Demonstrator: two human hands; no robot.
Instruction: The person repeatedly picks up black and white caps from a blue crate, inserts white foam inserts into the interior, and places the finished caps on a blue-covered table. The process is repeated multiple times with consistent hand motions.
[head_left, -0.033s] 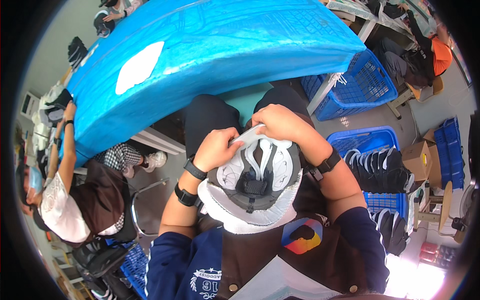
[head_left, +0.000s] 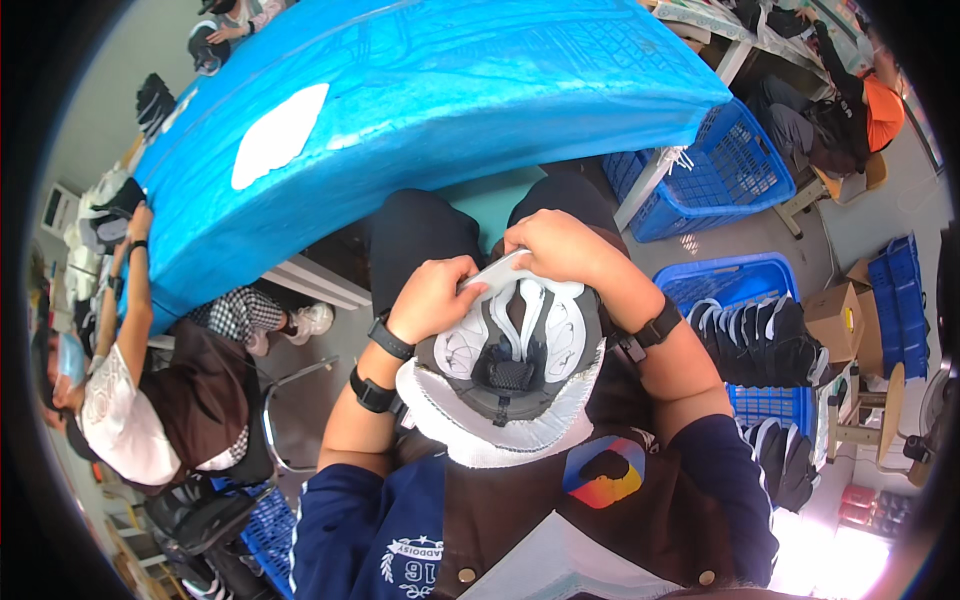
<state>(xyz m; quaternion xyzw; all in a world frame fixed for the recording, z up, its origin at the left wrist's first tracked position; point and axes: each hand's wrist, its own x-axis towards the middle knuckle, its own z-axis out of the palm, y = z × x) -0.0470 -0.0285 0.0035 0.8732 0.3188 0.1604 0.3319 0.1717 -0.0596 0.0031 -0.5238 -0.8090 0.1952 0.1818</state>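
Note:
In front of my chest is a cap-shaped piece (head_left: 500, 400), dark with white parts. Its hollow inside faces up, showing pale curved pads, two white strips down the middle and a dark mesh patch. A thick white band curves around the side closest to me. At its far edge, my left hand (head_left: 435, 295) pinches a light grey-white strip, thumb on top. My right hand (head_left: 555, 245) grips the same strip just to the right, its fingers bent over it. The fingertips under the strip are hidden.
A blue-covered table (head_left: 450, 120) stretches ahead, bearing a white patch (head_left: 280, 135). To the right are a blue basket (head_left: 740, 170) and stacked black-and-white pieces (head_left: 755, 340) in another basket. A cardboard box (head_left: 832, 320) stands beyond. A masked co-worker (head_left: 190, 400) sits at left; others work farther off.

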